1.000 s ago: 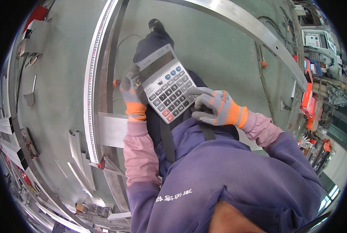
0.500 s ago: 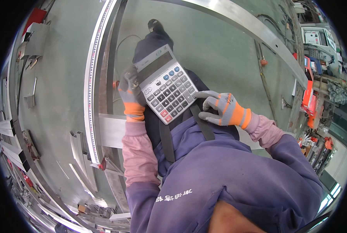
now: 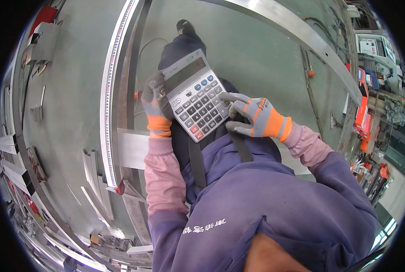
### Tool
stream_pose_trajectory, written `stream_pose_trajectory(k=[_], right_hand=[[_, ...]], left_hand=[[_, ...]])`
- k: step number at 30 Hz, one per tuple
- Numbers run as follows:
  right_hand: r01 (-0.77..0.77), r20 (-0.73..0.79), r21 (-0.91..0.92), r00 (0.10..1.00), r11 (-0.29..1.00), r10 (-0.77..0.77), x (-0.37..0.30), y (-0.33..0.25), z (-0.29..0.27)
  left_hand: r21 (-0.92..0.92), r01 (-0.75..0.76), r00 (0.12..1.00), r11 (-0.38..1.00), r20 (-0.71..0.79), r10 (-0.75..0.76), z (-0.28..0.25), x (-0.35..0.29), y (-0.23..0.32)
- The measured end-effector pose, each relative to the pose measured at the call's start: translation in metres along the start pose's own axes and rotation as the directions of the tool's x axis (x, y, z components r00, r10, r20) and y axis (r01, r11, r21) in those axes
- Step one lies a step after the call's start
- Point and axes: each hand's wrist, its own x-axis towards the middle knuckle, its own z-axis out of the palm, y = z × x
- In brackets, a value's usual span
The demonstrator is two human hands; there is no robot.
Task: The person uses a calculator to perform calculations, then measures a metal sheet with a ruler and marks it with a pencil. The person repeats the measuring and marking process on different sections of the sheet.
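A silver-grey desk calculator [image 3: 202, 106] lies tilted over my lap, its display [image 3: 184, 75] showing faint digits. My left hand [image 3: 157, 97], in a grey and orange glove, grips the calculator along its left edge, the thumb over the front; the fingers underneath are hidden. From the right, my right hand [image 3: 252, 114], gloved alike, has its index finger stretched over the keys at the right edge. Whether that fingertip presses a key I cannot tell. The other fingers are bent and apart, with nothing between them.
Left of me, a metal profile [image 3: 107, 99] carries a measuring tape along its length, with a red end piece [image 3: 120, 189]. A broad metal beam [image 3: 297, 34] crosses the far side. Metal offcuts [image 3: 93, 181] lie on the floor at left; tools and red boxes [image 3: 362, 109] stand at right.
My right index finger has moved up and left along the calculator's right-hand keys. Digits now show on the display, which looked blank before. My left hand keeps its hold on the calculator.
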Motion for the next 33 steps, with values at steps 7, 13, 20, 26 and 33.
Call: stream_pose_trajectory(k=[7,13,20,26,33], right_hand=[[0.023,-0.016,0.114,1.000,0.993,-0.022,-0.005,-0.012,0.000],[0.101,-0.014,0.130,0.995,0.986,-0.100,-0.009,-0.015,0.014],[0.139,-0.001,0.114,0.990,0.984,-0.140,-0.011,-0.018,0.017],[0.138,0.006,0.120,0.990,0.983,-0.140,-0.013,-0.021,0.020],[0.247,0.046,0.134,0.966,0.960,-0.255,-0.002,-0.031,0.027]], left_hand=[[0.064,-0.083,0.995,0.994,-0.040,0.086,-0.002,-0.002,-0.009],[-0.145,0.051,0.998,0.988,-0.039,-0.057,-0.001,-0.002,-0.005],[-0.085,-0.027,0.997,0.996,-0.068,0.022,-0.001,-0.003,-0.014],[-0.186,0.106,0.991,0.977,-0.059,-0.119,0.000,-0.003,-0.003],[-0.179,0.079,0.994,0.981,-0.059,-0.091,0.000,-0.002,-0.009]])
